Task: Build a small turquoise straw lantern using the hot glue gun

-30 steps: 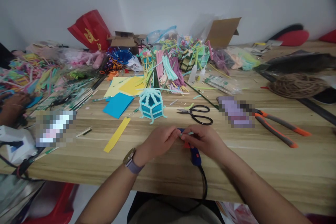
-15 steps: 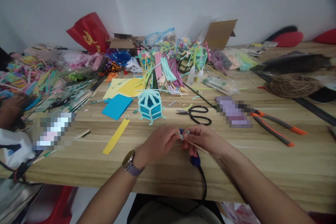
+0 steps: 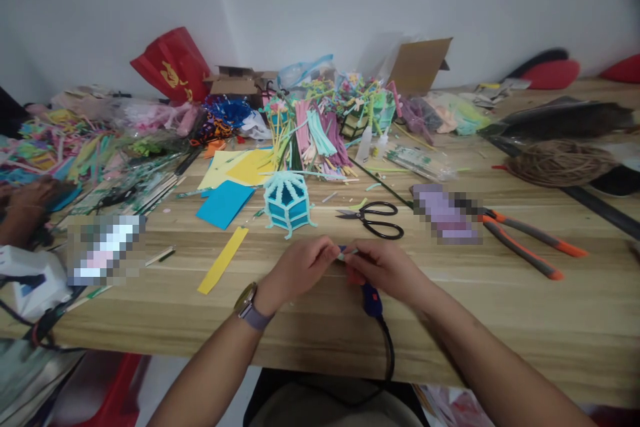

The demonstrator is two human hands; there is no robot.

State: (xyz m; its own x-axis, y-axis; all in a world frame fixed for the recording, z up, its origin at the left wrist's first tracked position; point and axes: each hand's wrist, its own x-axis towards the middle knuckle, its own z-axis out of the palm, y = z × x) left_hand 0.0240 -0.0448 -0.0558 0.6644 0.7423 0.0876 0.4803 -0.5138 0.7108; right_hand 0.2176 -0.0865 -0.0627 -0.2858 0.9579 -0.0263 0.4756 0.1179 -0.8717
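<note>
My left hand [image 3: 307,267] and my right hand [image 3: 383,267] meet near the front middle of the table, fingertips pinched together. Between them is a small pale-green strip [image 3: 342,256], mostly hidden by the fingers. Under my right hand lies a dark blue tool [image 3: 371,300] with a black cord running to the table's front edge. Just beyond my hands stands a teal paper lantern [image 3: 287,205] edged in pale fuzzy stems. Black-handled scissors [image 3: 373,219] lie right of the lantern with their blades apart.
A blue card [image 3: 226,203] and a yellow strip [image 3: 223,260] lie left of the lantern. Orange-grey pliers [image 3: 525,243] rest at the right. Colourful stems [image 3: 320,130] heap at the back. Another person's hand [image 3: 33,203] is at the far left, near a white device [image 3: 35,280].
My right fingers have curled in closer to my left fingertips, covering more of the strip. The thin pale stem that stretched under my right hand no longer shows.
</note>
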